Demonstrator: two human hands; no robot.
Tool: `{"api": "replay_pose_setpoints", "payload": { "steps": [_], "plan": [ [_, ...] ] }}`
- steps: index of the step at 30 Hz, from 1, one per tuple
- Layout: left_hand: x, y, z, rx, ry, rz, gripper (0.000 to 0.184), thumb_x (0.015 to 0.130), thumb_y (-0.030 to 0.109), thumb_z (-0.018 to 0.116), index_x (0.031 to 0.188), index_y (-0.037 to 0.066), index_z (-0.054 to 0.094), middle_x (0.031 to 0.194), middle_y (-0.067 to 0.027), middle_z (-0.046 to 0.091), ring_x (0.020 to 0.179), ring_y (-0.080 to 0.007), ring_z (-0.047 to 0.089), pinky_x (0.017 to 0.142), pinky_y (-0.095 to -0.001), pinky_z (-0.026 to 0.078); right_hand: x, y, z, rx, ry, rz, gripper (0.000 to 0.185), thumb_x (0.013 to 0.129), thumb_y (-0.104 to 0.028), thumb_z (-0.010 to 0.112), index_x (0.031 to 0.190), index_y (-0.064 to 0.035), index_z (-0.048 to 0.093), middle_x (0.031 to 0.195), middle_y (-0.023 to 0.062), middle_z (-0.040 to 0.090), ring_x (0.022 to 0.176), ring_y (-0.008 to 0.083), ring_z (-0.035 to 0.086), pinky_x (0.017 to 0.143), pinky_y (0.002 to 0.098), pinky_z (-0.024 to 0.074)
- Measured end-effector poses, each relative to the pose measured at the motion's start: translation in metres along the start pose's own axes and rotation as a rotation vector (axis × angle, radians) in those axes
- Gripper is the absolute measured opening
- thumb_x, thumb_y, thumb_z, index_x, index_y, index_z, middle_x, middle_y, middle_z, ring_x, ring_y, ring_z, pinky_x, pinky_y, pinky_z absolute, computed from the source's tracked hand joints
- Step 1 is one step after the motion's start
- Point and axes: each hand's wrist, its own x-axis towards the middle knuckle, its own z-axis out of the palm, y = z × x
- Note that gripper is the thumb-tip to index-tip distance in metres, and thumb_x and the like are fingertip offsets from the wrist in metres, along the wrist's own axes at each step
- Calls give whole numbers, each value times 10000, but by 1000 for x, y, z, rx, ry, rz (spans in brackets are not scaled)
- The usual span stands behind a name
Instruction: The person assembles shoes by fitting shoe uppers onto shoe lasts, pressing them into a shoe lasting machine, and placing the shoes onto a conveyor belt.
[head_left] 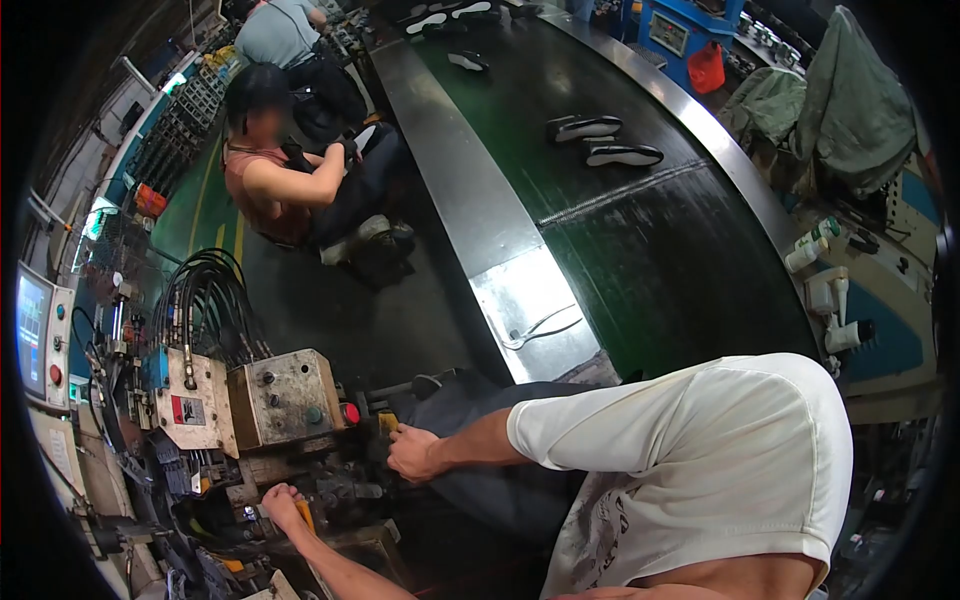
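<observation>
My right hand point(415, 454) is closed, its fingers curled beside a small yellow part point(388, 424) low on the machine; whatever lies within the grip is hidden. Closer to the machine, my left hand point(284, 503) has its fingers bent together at a metal fitting, and I cannot make out what they hold. A yellow piece point(305, 516) shows beside that wrist. Between and above the hands sits a worn metal control box point(290, 397) with a red button point(350, 413) on its side. Dark machine parts point(345, 488) lie between both hands.
A dark green conveyor belt point(660, 270) with a metal edge carries several black shoes point(624, 155). One seated person point(285, 180) works beside it, another person point(280, 40) behind. Black hoses point(205, 285) arch over the machine, and a screen point(33, 320) stands at far left.
</observation>
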Motion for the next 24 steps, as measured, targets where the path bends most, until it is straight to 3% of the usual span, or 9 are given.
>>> {"api": "replay_pose_setpoints", "payload": {
  "steps": [24],
  "plan": [
    [3, -3, 1, -19, 6, -14, 166, 988, 66, 635, 1021, -75, 716, 825, -110, 709, 666, -170, 661, 610, -291, 578, -2, 0, -6, -3, 44, -8, 258, 883, -305, 607, 868, -90, 750, 903, 146, 750, 1009, 345, 683, 958, 505, 477]
  ]
}}
